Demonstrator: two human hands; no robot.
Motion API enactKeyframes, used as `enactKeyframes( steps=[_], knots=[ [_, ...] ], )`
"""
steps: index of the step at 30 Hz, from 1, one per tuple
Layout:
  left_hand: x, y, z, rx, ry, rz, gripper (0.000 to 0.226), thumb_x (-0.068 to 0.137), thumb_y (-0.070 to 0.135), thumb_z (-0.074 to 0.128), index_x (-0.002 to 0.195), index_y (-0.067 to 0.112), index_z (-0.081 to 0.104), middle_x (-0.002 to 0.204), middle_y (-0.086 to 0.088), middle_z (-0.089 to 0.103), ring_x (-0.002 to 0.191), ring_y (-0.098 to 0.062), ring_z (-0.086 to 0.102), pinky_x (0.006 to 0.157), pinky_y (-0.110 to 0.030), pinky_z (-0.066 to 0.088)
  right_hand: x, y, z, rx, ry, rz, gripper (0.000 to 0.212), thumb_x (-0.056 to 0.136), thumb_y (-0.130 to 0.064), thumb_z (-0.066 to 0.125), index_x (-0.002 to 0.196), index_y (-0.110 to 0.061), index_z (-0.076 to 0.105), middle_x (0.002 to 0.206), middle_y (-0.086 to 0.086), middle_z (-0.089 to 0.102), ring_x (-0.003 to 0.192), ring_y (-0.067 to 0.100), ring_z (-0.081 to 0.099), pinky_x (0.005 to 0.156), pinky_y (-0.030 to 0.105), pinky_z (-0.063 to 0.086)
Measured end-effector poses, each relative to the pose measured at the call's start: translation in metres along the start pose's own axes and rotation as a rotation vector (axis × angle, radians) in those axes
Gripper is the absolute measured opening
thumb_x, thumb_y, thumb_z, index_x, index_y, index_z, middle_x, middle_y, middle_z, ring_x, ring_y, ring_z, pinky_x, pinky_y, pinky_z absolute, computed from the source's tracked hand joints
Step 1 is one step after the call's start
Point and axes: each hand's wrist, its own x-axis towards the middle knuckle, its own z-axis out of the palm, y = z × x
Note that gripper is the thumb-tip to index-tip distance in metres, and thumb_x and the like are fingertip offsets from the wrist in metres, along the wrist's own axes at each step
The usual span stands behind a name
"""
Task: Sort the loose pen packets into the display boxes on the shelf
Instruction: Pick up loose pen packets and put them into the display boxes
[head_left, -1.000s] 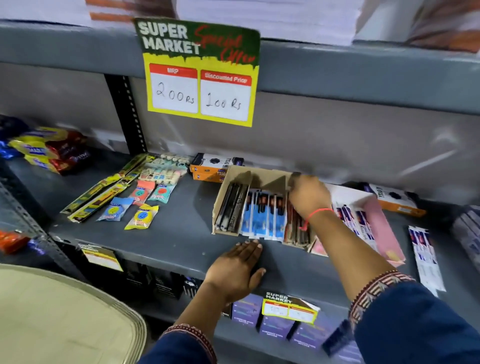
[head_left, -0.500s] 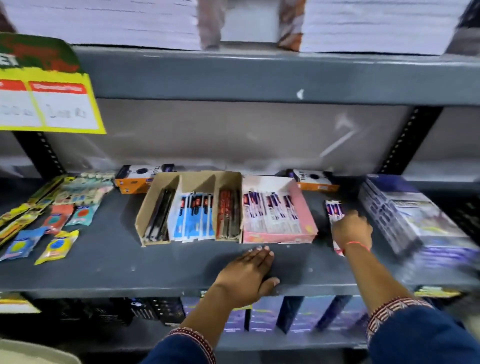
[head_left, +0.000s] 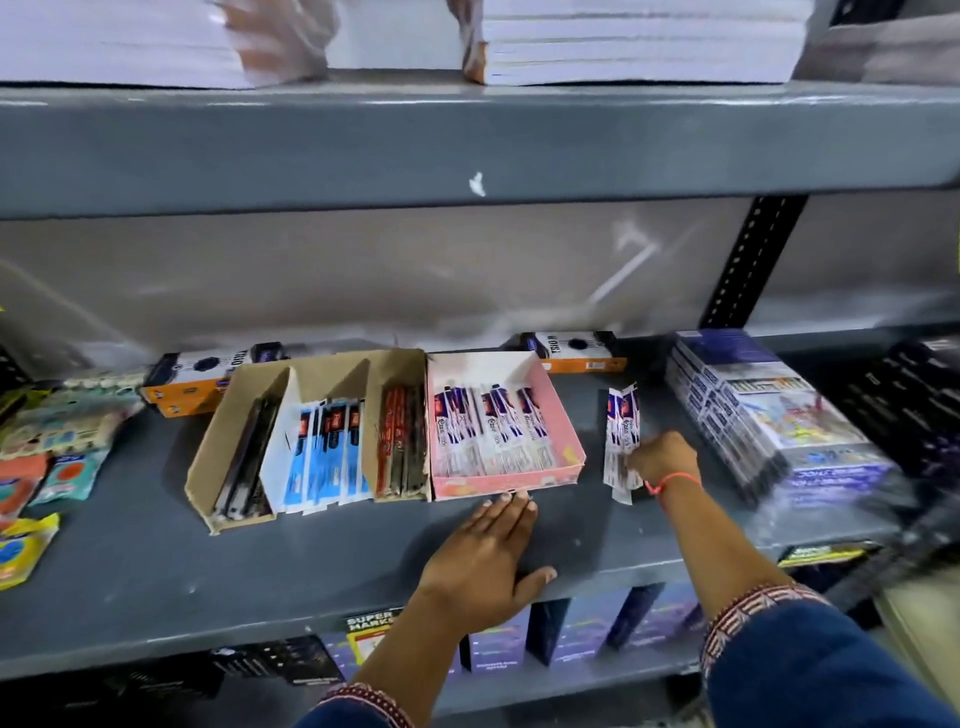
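On the grey shelf (head_left: 156, 561) stands a brown cardboard display box (head_left: 218, 457) with three compartments: dark pens at the left, blue packets (head_left: 327, 452) in the middle, red pens at the right. A pink display box (head_left: 563, 421) beside it holds white and purple pen packets. To its right, loose white and purple pen packets (head_left: 621, 431) lie on the shelf, and my right hand (head_left: 662, 460) grips their near end. My left hand (head_left: 483, 561) lies flat on the shelf's front, fingers spread, just in front of the pink box.
Orange and white boxes (head_left: 571, 351) stand behind the display boxes. A stack of wrapped blue packs (head_left: 769, 415) sits to the right. Small colourful sachets (head_left: 62, 447) lie at the left. Paper stacks fill the shelf above; purple boxes stand on the shelf below.
My right hand left the cardboard box, crossed to the right and closed on the loose packets. The view swung right. My left hand stayed flat on the shelf.
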Motion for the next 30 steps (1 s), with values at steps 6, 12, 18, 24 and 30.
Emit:
enactKeyframes(
  steps=[6, 12, 18, 24, 30],
  knots=[
    [0.000, -0.001, 0.001, 0.019, 0.014, -0.001, 0.071, 0.093, 0.058, 0.021, 0.145, 0.014, 0.001, 0.156, -0.005, 0.002, 0.141, -0.016, -0.003, 0.096, -0.015, -0.027, 0.007, 0.001, -0.004, 0.184, -0.030, 0.092, 0.030, 0.078, -0.003, 0.061, 0.103, 0.013, 0.065, 0.113, 0.029, 0.065, 0.105, 0.040, 0.062, 0.085, 0.039, 0.050],
    [0.000, -0.001, 0.002, -0.001, -0.008, -0.018, 0.071, 0.091, 0.060, 0.019, 0.145, 0.019, -0.003, 0.156, -0.002, -0.001, 0.140, -0.013, -0.006, 0.100, -0.018, -0.020, 0.004, 0.003, -0.008, 0.363, -0.035, 0.039, 0.030, 0.074, 0.000, 0.072, 0.101, 0.006, 0.061, 0.107, 0.022, 0.065, 0.104, 0.033, 0.059, 0.095, 0.041, 0.046],
    [0.000, -0.001, 0.001, 0.012, -0.010, -0.028, 0.071, 0.091, 0.061, 0.018, 0.144, 0.019, -0.003, 0.156, -0.001, -0.001, 0.140, -0.012, -0.006, 0.102, -0.020, -0.017, 0.006, 0.011, -0.011, 0.475, 0.020, 0.048, 0.020, 0.074, 0.004, 0.072, 0.075, -0.006, 0.055, 0.090, 0.014, 0.059, 0.086, 0.023, 0.052, 0.085, 0.038, 0.047],
    [-0.001, 0.000, 0.001, 0.022, 0.003, -0.024, 0.071, 0.092, 0.060, 0.018, 0.145, 0.018, -0.002, 0.156, -0.002, -0.001, 0.140, -0.013, -0.006, 0.102, -0.020, -0.018, -0.001, 0.020, -0.011, 0.005, 0.140, -0.067, 0.018, 0.082, -0.001, 0.051, 0.096, 0.000, 0.062, 0.112, 0.027, 0.064, 0.105, 0.041, 0.058, 0.090, 0.040, 0.047],
    [-0.001, -0.001, 0.001, 0.022, -0.001, -0.027, 0.071, 0.091, 0.061, 0.017, 0.144, 0.019, -0.004, 0.155, -0.001, -0.002, 0.140, -0.012, -0.006, 0.102, -0.021, -0.018, -0.017, 0.007, 0.007, -0.319, 0.227, -0.267, 0.032, 0.085, -0.012, 0.053, 0.113, 0.002, 0.052, 0.119, 0.026, 0.056, 0.113, 0.041, 0.051, 0.089, 0.045, 0.046]
  ],
)
